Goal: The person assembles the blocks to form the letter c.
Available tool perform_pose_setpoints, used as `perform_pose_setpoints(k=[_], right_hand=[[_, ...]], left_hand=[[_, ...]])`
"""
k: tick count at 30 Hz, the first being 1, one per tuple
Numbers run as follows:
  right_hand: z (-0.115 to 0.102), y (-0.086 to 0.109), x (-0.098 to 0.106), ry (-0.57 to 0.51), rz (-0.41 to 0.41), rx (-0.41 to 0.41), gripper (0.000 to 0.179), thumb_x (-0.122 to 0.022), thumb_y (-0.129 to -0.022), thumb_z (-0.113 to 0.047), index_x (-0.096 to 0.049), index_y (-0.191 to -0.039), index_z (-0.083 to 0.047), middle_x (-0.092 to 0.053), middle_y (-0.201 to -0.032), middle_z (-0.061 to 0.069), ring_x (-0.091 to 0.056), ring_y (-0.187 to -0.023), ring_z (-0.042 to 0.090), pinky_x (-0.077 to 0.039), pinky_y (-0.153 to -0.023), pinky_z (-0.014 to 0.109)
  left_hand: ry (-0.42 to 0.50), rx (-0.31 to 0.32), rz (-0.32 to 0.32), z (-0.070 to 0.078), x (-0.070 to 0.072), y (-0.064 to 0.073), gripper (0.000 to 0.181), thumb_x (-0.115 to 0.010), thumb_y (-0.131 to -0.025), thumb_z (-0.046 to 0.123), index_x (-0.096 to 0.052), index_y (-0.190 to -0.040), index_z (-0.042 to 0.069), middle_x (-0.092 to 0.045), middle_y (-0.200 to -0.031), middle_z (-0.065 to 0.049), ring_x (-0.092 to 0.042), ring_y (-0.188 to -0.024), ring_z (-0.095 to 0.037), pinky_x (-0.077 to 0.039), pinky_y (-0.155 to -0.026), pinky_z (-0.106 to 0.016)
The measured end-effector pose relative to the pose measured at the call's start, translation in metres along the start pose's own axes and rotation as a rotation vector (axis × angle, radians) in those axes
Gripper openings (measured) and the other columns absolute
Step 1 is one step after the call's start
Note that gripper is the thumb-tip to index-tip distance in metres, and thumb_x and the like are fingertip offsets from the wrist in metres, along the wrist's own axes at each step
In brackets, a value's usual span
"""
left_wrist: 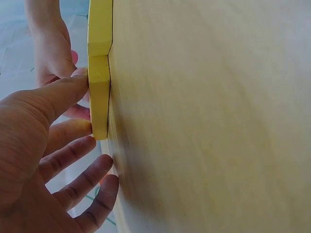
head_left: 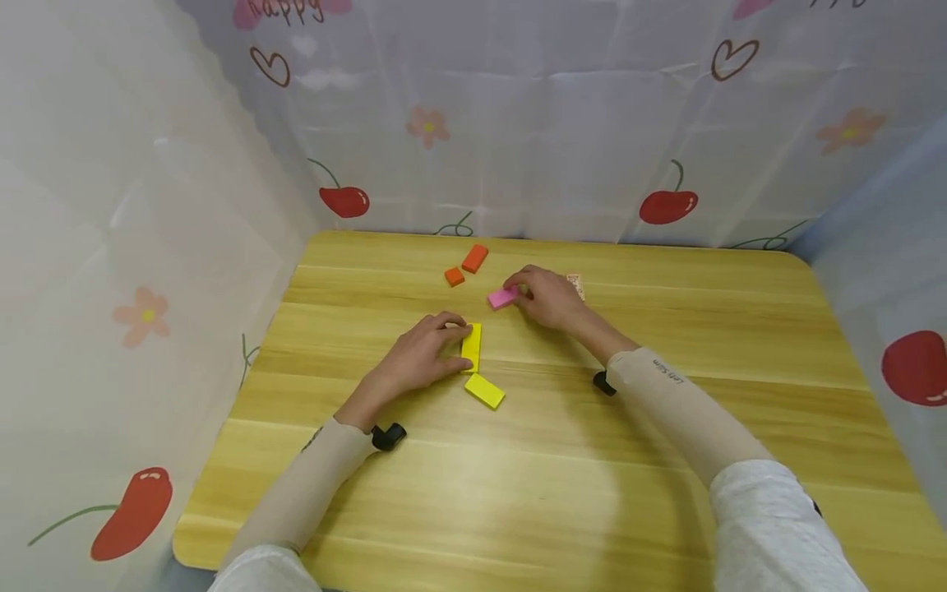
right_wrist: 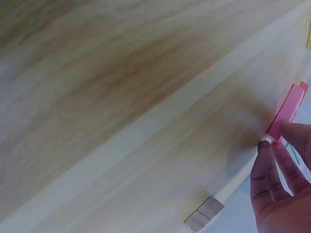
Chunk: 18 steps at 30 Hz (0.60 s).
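Observation:
My left hand (head_left: 420,355) holds a flat yellow block (head_left: 475,347) between thumb and fingertips, the other fingers loosely spread in the left wrist view. That block lies flat on the table, its near end close to a second yellow block (head_left: 485,391) set at an angle. Farther back, my right hand (head_left: 549,298) pinches one end of a pink block (head_left: 501,298). Thumb and fingers cover part of the pink block (right_wrist: 287,108) in the right wrist view. Just behind the right hand lies a small patterned tan piece (head_left: 575,284), partly hidden.
An orange-red rectangular block (head_left: 475,258) and a smaller orange block (head_left: 455,277) lie near the back of the wooden table (head_left: 459,501). A printed curtain (head_left: 547,148) hangs directly behind the table's back edge, with more sheeting along both sides.

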State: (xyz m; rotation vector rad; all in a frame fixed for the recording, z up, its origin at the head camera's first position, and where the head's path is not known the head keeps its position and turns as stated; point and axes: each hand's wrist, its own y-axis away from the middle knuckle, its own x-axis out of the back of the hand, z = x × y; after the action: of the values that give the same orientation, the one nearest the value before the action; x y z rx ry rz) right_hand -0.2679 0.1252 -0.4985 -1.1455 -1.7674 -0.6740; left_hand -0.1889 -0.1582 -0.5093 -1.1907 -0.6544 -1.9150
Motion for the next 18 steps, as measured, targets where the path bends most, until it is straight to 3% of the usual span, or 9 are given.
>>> perform_pose_setpoints(k=[18], right_hand=[[-0.0015,-0.0020,-0.0020,0.002,-0.023,0.029,0.027,-0.068,-0.107,-0.021,-0.077,-0.132,-0.019,-0.071,-0.137,0.007,-0.072,-0.106,0.025,-0.060,-0.090,0.046]], left_hand=[[0.000,0.001,0.012,0.0006,-0.0015,0.0004,0.063,-0.078,-0.098,0.048,-0.064,-0.152,0.018,-0.057,-0.153,0.000,-0.055,-0.138,-0.025,-0.052,-0.117,-0.048]])
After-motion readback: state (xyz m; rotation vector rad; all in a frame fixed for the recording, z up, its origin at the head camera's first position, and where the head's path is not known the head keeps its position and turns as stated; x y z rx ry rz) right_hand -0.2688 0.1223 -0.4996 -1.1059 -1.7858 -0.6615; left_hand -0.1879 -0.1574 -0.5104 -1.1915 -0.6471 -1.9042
